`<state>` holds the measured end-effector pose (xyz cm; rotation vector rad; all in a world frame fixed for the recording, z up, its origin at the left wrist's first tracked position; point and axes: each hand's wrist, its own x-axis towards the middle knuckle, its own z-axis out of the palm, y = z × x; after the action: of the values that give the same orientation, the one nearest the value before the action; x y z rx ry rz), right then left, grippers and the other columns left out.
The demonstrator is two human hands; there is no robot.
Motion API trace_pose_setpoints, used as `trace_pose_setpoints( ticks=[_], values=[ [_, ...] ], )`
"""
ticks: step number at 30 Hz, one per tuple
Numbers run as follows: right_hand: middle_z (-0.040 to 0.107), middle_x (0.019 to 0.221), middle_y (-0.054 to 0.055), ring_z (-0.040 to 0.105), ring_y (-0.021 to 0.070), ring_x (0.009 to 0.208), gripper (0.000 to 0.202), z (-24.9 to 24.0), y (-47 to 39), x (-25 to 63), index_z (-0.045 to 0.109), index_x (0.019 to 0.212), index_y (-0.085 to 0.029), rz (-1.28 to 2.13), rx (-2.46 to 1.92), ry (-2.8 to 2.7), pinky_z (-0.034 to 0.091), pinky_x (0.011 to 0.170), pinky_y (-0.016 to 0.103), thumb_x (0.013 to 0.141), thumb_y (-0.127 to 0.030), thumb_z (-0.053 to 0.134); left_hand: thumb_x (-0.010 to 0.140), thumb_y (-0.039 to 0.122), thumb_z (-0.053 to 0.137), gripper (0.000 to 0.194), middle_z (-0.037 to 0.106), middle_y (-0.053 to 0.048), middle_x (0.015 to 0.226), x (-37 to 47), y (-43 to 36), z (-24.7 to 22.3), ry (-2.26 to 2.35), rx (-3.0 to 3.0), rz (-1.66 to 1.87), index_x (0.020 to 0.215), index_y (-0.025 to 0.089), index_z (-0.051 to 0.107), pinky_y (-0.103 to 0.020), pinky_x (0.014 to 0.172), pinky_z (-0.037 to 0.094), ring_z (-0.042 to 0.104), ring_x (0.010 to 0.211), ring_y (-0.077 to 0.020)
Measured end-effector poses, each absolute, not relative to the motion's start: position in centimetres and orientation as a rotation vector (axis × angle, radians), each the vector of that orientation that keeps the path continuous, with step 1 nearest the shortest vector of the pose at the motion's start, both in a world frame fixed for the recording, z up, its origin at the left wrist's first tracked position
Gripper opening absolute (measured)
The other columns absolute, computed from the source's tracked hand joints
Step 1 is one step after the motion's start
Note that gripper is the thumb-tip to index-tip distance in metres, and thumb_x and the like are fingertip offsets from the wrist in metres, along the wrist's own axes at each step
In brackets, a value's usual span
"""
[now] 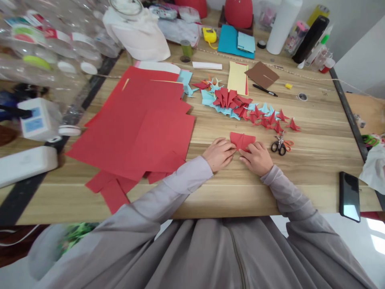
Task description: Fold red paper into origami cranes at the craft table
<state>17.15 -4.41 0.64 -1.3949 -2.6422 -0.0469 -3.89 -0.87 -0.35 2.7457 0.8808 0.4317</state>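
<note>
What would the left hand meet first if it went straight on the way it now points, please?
Probably the folded red paper, which the left hand seems to be touching, though exact depth is unclear.

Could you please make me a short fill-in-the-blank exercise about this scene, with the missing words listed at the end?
1. The left hand and the right hand both touch a folded piece of paper coloured ____.
2. The black-handled scissors lie on the person's ____ side of the right hand.
3. The tape measure toward the back of the table is coloured ____.
4. The black pen lies beside a sheet coloured ____.

Missing words: red; right; yellow; brown.
</note>
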Motion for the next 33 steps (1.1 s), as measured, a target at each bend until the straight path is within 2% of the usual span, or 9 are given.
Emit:
trace_pose_setpoints(
  ticks=[6,14,20,24,27,29,31,33],
  values=[
    [0.06,0.087,0.008,0.047,0.0213,0.089,0.032,0.1,-4.1,17.7,0.07,0.106,-0.024,-0.029,-1.365,-2.627,0.032,0.085,0.036,0.093,-0.036,0.044,0.085,0.022,0.043,0.031,0.069,-0.005,0.111,-4.7,0.5,-0.7,0.798,2.67,0.461,0.1,0.022,0.07,-0.043,0.105,0.032,0.058,0.107,-0.0195],
    [0.068,0.102,0.009,0.054,0.0196,0.099,0.028,-0.8,-4.3,19.0,0.07,0.103,-0.019,0.115,-1.32,-2.545,0.039,0.089,0.036,0.093,-0.028,0.045,0.082,0.02,0.042,0.034,0.068,-0.003,0.117,-5.3,0.9,-0.7,0.752,2.651,0.407,0.101,0.024,0.07,-0.044,0.106,0.03,0.056,0.112,-0.0198],
    [0.071,0.104,0.011,0.061,0.0201,0.099,0.032,-1.4,-4.4,19.6,0.071,0.095,-0.015,0.224,-1.211,-2.397,0.047,0.09,0.038,0.093,-0.023,0.04,0.083,0.02,0.042,0.036,0.067,-0.003,0.118,-5.2,0.6,-0.6,0.742,2.722,0.386,0.107,0.023,0.068,-0.047,0.109,0.027,0.055,0.114,-0.0207],
    [0.07,0.109,0.012,0.061,0.0204,0.104,0.033,-1.4,-4.6,19.8,0.069,0.101,-0.015,0.279,-1.198,-2.367,0.049,0.092,0.04,0.094,-0.025,0.038,0.086,0.022,0.042,0.034,0.069,-0.008,0.112,-3.9,-1.0,0.1,0.89,2.815,0.421,0.107,0.017,0.067,-0.048,0.109,0.028,0.057,0.108,-0.0228],
    [0.069,0.11,0.011,0.06,0.0205,0.106,0.034,-0.9,-5.0,19.2,0.068,0.104,-0.015,0.241,-1.301,-2.376,0.047,0.095,0.039,0.095,-0.029,0.038,0.089,0.03,0.044,0.039,0.069,-0.012,0.1,-2.0,-2.8,0.5,1.069,2.862,0.442,0.12,0.012,0.06,-0.05,0.106,0.03,0.058,0.099,-0.025],
    [0.068,0.114,0.012,0.058,0.021,0.11,0.036,-0.4,-5.4,18.4,0.063,0.115,-0.014,0.175,-1.413,-2.377,0.044,0.097,0.039,0.095,-0.031,0.037,0.089,0.037,0.046,0.042,0.065,-0.014,0.097,-0.8,-3.8,0.4,1.17,2.866,0.452,0.116,0.01,0.061,-0.049,0.104,0.032,0.057,0.098,-0.0272],
    [0.066,0.117,0.015,0.055,0.0237,0.116,0.041,0.0,-6.0,17.6,0.054,0.126,-0.012,0.117,-1.516,-2.407,0.04,0.1,0.042,0.095,-0.034,0.038,0.089,0.035,0.046,0.039,0.063,-0.017,0.097,0.2,-4.5,0.0,1.21,2.844,0.439,0.107,0.006,0.064,-0.043,0.095,0.04,0.056,0.099,-0.0278],
    [0.065,0.118,0.016,0.052,0.0251,0.12,0.046,0.1,-6.6,16.9,0.05,0.129,-0.011,0.084,-1.581,-2.421,0.032,0.105,0.045,0.095,-0.038,0.037,0.09,0.027,0.041,0.036,0.059,-0.019,0.11,1.0,-5.0,-0.4,1.228,2.805,0.45,0.111,0.005,0.061,-0.039,0.092,0.042,0.053,0.105,-0.0275]
  ],
)
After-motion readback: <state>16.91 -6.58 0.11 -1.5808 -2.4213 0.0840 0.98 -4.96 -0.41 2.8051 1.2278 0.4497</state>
